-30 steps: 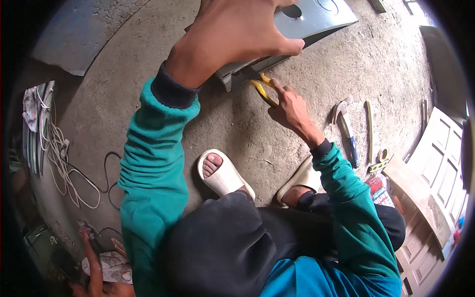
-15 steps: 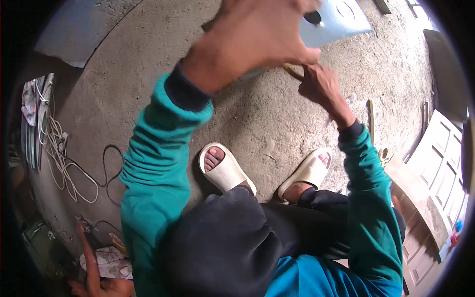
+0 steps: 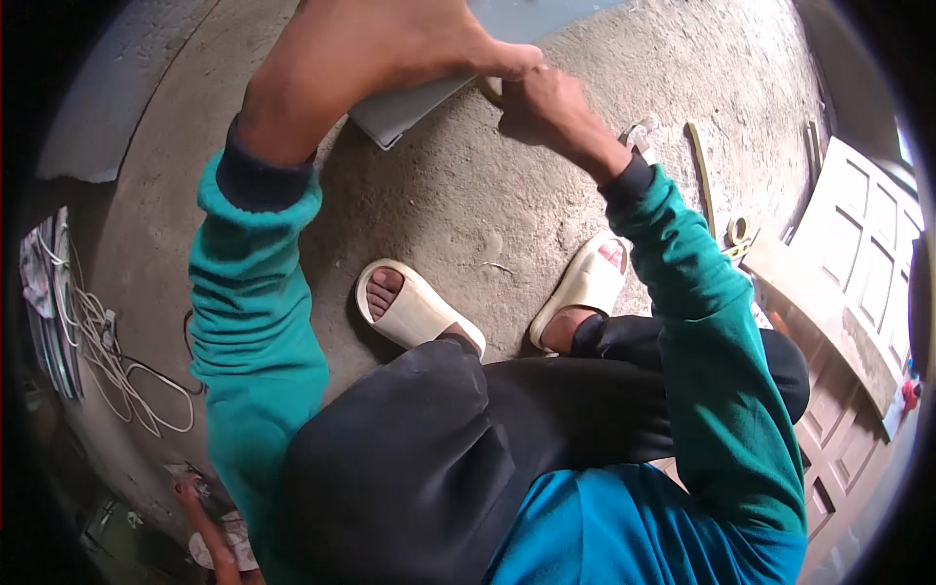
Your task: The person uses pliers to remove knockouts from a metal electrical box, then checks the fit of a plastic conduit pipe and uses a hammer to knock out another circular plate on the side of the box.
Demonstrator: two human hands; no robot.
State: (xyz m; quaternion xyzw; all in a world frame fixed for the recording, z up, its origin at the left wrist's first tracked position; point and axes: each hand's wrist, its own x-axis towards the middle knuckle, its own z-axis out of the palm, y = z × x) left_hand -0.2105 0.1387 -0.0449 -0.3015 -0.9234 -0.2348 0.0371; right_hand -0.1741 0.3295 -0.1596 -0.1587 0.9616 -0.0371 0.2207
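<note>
My left hand [image 3: 375,58] reaches across the top edge over a grey-blue sheet-metal piece [image 3: 556,18]. Its thumb stretches out along the near side, while the other fingers lie outside the picture; the hand appears to grip the metal. Below the palm a folded grey corner [image 3: 400,115] of metal shows. My right hand [image 3: 551,109] is closed, its fingertips meeting the left thumb. A curved yellowish strip [image 3: 490,91] comes out from its fingers, mostly hidden by them.
A rough concrete floor [image 3: 468,214] lies under my cream slides [image 3: 414,312]. To the right are a yellowish strip [image 3: 702,175], a tape roll [image 3: 738,230] and panelled doors [image 3: 853,224]. Coiled cables [image 3: 117,351] lie left, near another person's arm [image 3: 210,536]. A large grey sheet [image 3: 93,127] is far left.
Both hands and the sheet-metal piece have shifted left and up in view. The holes in the metal have gone out of the picture, and more of a folded grey corner shows.
</note>
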